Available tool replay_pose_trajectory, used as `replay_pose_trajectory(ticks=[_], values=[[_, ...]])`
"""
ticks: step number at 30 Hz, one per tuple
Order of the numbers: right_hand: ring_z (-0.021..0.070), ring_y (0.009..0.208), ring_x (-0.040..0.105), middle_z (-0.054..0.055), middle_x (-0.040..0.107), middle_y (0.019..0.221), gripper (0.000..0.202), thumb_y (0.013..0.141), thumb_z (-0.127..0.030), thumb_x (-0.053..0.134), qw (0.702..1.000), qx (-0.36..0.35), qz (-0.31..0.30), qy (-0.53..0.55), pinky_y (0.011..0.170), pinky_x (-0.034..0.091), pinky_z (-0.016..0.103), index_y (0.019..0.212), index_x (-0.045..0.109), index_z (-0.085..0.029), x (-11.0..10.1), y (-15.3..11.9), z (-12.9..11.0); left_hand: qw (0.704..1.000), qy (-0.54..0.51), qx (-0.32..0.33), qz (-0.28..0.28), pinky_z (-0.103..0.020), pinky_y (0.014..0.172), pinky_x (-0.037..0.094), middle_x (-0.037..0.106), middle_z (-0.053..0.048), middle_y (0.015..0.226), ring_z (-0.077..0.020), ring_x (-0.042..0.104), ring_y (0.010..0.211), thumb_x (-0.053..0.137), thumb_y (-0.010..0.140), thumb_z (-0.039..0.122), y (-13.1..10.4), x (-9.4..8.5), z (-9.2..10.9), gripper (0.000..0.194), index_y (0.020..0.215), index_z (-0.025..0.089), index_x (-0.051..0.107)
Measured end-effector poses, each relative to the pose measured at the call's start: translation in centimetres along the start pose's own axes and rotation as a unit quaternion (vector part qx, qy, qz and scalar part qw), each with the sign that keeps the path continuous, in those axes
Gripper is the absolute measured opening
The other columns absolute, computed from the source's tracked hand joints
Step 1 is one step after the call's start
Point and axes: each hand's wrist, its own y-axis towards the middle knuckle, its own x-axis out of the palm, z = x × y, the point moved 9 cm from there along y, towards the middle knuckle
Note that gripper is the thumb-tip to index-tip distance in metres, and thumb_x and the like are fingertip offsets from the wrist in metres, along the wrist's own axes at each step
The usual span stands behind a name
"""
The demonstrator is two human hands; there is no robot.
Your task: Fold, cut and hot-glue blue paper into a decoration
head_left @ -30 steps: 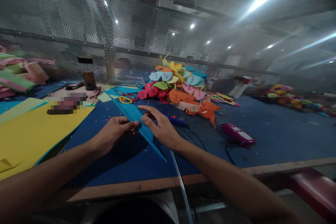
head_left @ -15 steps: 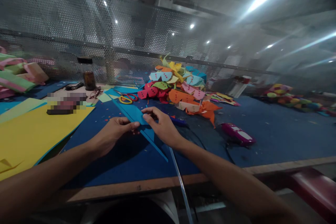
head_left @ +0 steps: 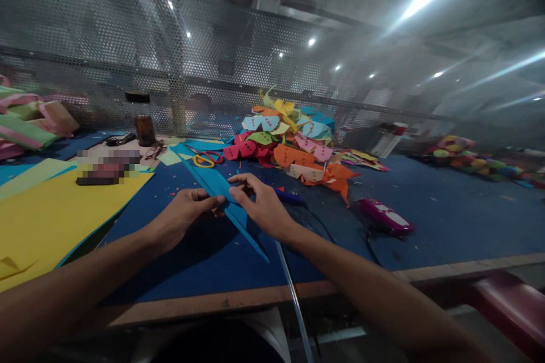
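A folded blue paper piece (head_left: 215,181) is held between my two hands over the dark blue table covering, its long narrow edge slanting from upper left to lower right. My left hand (head_left: 189,212) pinches its lower left edge between thumb and fingers. On the other side my right hand (head_left: 259,201) grips the paper near its middle, thumb and forefinger closed on it. Scissors with yellow and red handles (head_left: 204,161) lie just beyond the paper. A clear stick (head_left: 293,295) extends past the table's front edge below my right hand.
Colourful cut paper shapes (head_left: 293,150) are heaped at the back centre. Yellow sheets (head_left: 72,215) lie left, near a lidded jar (head_left: 145,125). A purple corded device (head_left: 385,217) rests right, a blue tool (head_left: 289,197) beside my right hand. A mesh panel (head_left: 213,68) stands behind.
Both hands and the blue paper have shifted very slightly to the left. The grip looks the same.
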Motion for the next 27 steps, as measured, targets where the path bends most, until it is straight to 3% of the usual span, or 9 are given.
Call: replay_pose_trajectory(ticks=[3, 8, 13, 18, 23, 27], values=[[0.0190, 0.092, 0.066, 0.006, 0.070, 0.099, 0.035, 0.092, -0.039, 0.065, 1.000, 0.011, -0.014, -0.003, 0.084, 0.051, 0.033, 0.118, 0.062, -0.017, 0.38, -0.03, 0.33, 1.000, 0.006, -0.001, 0.007, -0.025, 0.064, 0.047, 0.070, -0.002, 0.064, -0.0135, 0.058, 0.063, 0.093, 0.055, 0.045, 0.03, -0.05, 0.06, 0.033, 0.061, 0.019, 0.075], [0.0218, 0.103, 0.067, 0.007, 0.071, 0.109, 0.044, 0.085, -0.034, 0.072, 0.999, 0.020, -0.037, -0.004, 0.091, 0.050, 0.035, 0.123, 0.059, -0.017, 1.07, -0.01, 0.90, 1.000, 0.007, 0.005, 0.007, -0.024, 0.067, 0.047, 0.069, -0.001, 0.065, -0.0132, 0.058, 0.065, 0.092, 0.056, 0.045, -0.09, -0.05, 0.31, 0.033, 0.064, 0.018, 0.076], [0.0191, 0.091, 0.065, 0.005, 0.069, 0.098, 0.032, 0.089, -0.041, 0.066, 0.999, 0.030, -0.027, 0.005, 0.082, 0.049, 0.033, 0.110, 0.062, -0.017, 0.81, -0.07, 0.94, 1.000, 0.017, 0.010, 0.008, -0.024, 0.066, 0.047, 0.070, -0.002, 0.066, -0.0138, 0.059, 0.065, 0.091, 0.060, 0.044, 0.07, -0.25, 0.10, 0.031, 0.065, 0.017, 0.076], [0.0142, 0.075, 0.053, -0.002, 0.060, 0.081, 0.022, 0.092, -0.040, 0.061, 0.999, 0.017, -0.025, -0.039, 0.071, 0.042, 0.028, 0.089, 0.059, -0.018, 0.60, -0.02, 0.76, 1.000, 0.023, 0.014, 0.016, -0.026, 0.067, 0.048, 0.071, -0.003, 0.064, -0.0149, 0.062, 0.065, 0.089, 0.063, 0.044, -0.01, -0.44, 0.07, 0.031, 0.062, 0.017, 0.074], [0.0133, 0.071, 0.049, -0.003, 0.056, 0.077, 0.020, 0.091, -0.038, 0.060, 0.998, 0.023, -0.017, -0.047, 0.068, 0.038, 0.027, 0.086, 0.057, -0.019, 0.49, 0.07, 0.95, 1.000, 0.022, 0.004, 0.002, -0.025, 0.064, 0.048, 0.072, -0.002, 0.063, -0.0140, 0.062, 0.061, 0.091, 0.061, 0.041, -0.26, 0.04, 0.39, 0.027, 0.068, 0.019, 0.077], [0.0132, 0.070, 0.048, -0.003, 0.055, 0.076, 0.020, 0.091, -0.038, 0.060, 0.998, 0.026, -0.019, -0.047, 0.068, 0.038, 0.028, 0.084, 0.057, -0.019, 0.53, 0.05, 0.94, 1.000, -0.005, -0.006, -0.010, -0.027, 0.071, 0.054, 0.077, -0.004, 0.073, -0.0170, 0.069, 0.069, 0.094, 0.057, 0.040, -0.16, 0.17, 0.12, 0.031, 0.073, 0.019, 0.079]])
